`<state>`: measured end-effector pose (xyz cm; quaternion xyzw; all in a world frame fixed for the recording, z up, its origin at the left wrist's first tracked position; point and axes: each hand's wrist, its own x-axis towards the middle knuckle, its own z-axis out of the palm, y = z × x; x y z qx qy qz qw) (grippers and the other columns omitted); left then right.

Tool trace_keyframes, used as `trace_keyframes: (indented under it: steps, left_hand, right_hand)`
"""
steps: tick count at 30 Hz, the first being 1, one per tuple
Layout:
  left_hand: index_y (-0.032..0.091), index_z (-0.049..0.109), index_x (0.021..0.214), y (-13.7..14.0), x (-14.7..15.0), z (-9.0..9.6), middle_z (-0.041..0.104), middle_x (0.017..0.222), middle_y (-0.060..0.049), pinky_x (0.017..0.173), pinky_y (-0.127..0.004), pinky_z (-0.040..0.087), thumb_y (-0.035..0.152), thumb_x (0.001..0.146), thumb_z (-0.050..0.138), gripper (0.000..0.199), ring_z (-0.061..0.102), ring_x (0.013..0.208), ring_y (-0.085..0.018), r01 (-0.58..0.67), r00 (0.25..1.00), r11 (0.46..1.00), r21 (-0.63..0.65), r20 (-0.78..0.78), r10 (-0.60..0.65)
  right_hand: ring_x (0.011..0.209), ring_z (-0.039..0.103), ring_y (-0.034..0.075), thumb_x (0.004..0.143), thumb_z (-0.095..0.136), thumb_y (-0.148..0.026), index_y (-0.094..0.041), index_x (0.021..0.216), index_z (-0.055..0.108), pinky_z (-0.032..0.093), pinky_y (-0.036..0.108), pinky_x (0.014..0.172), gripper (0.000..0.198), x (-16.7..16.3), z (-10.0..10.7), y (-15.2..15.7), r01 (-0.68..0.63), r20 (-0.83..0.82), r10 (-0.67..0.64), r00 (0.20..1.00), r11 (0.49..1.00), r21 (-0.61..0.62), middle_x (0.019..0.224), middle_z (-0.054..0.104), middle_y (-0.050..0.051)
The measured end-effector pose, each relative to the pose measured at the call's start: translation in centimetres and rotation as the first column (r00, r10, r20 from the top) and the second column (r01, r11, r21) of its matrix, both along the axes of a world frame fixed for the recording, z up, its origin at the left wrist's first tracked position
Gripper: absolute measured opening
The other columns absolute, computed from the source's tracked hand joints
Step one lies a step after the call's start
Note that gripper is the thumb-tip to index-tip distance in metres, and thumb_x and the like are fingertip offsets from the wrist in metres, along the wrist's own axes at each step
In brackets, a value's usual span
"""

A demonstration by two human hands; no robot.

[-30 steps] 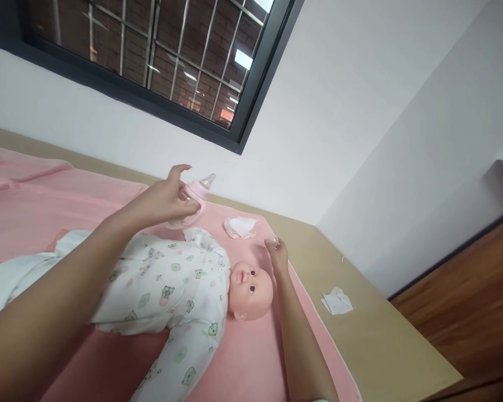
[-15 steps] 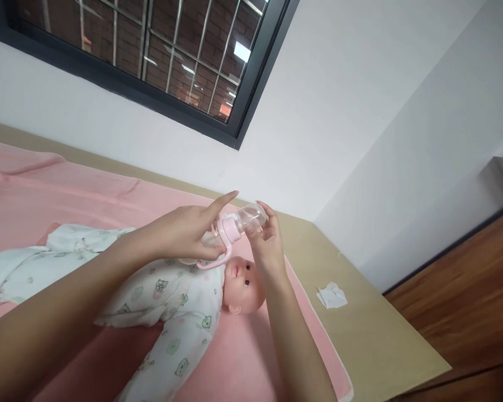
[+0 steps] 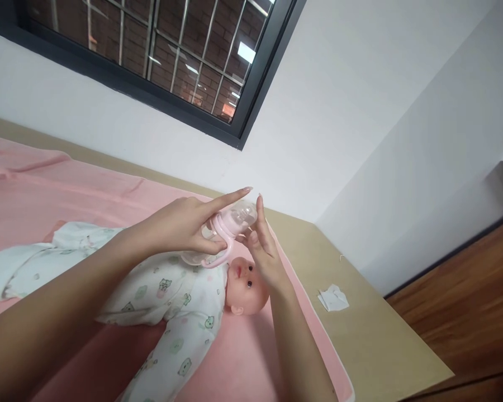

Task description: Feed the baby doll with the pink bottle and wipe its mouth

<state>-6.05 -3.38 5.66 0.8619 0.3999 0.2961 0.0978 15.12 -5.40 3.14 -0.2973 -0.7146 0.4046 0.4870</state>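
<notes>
A baby bottle [image 3: 223,230] with a pink collar, pink handles and a clear cap [image 3: 243,212] hangs tilted above the chest of a doll. My left hand [image 3: 183,228] is closed around the bottle's body, its index finger stretched out along the top. My right hand [image 3: 263,254] stands against the cap's end with straight fingers, thumb under the cap. The doll [image 3: 243,282] lies on its back in a white onesie with small bear prints [image 3: 171,293], head toward the right.
A pink blanket [image 3: 58,190] covers the tan table [image 3: 373,340] under the doll. A crumpled white tissue [image 3: 333,297] lies on the bare table at the right. White walls and a barred window [image 3: 159,50] stand behind; wooden floor lies at the right.
My left hand carried the bottle from the far side to above the doll's chest. My right hand brought the clear cap onto the nipple and now has its fingers straightened against it.
</notes>
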Motion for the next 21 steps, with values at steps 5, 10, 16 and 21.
trace_keyframes:
  steps: [5,10,16,21]
  left_hand:
    - [0.039,0.027,0.156,-0.6,0.1,0.6,0.054,0.063,0.007,0.055,-0.023,0.032,0.043,0.077,0.063,0.087,0.05,0.052,-0.016,0.078,0.997,0.995,-0.063,0.014,-0.077]
    - [0.031,0.023,0.157,-1.0,0.8,0.2,0.061,0.066,0.004,0.056,-0.024,0.035,0.055,0.081,0.063,0.09,0.058,0.057,-0.019,0.071,0.997,0.995,-0.07,0.001,-0.072]
    - [0.031,0.026,0.158,-1.1,1.0,-0.1,0.065,0.067,0.002,0.058,-0.026,0.039,0.059,0.079,0.066,0.093,0.062,0.061,-0.021,-0.004,0.996,1.0,0.003,-0.09,0.004]
    - [0.04,0.033,0.155,-0.7,-1.4,0.9,0.074,0.112,-0.001,0.077,-0.029,0.048,0.054,0.083,0.066,0.08,0.07,0.091,-0.023,0.032,0.999,0.998,0.061,-0.016,-0.031]
  right_hand:
    - [0.14,0.046,0.026,0.08,0.073,-0.055,-0.045,0.157,-0.001,0.048,0.05,0.11,0.107,1.0,0.0,0.5,-0.112,0.128,0.111,0.985,0.994,-0.005,0.159,0.034,0.005]
    - [0.135,0.052,0.029,0.066,0.087,-0.051,-0.046,0.153,-0.018,0.052,0.053,0.106,0.137,0.0,-0.7,0.4,-0.092,0.125,0.091,0.988,0.996,0.005,0.158,0.032,0.009]
    - [0.123,0.061,0.028,0.058,0.091,-0.048,-0.048,0.153,-0.011,0.059,0.051,0.096,0.14,-1.2,-1.6,0.1,-0.051,0.015,0.051,0.999,0.999,0.011,0.155,0.034,0.009]
    - [0.125,0.057,0.026,0.05,0.095,-0.04,-0.045,0.151,0.015,0.059,0.044,0.096,0.129,-1.1,-2.3,1.1,0.131,-0.008,-0.131,0.991,0.983,0.127,0.151,0.035,0.007]
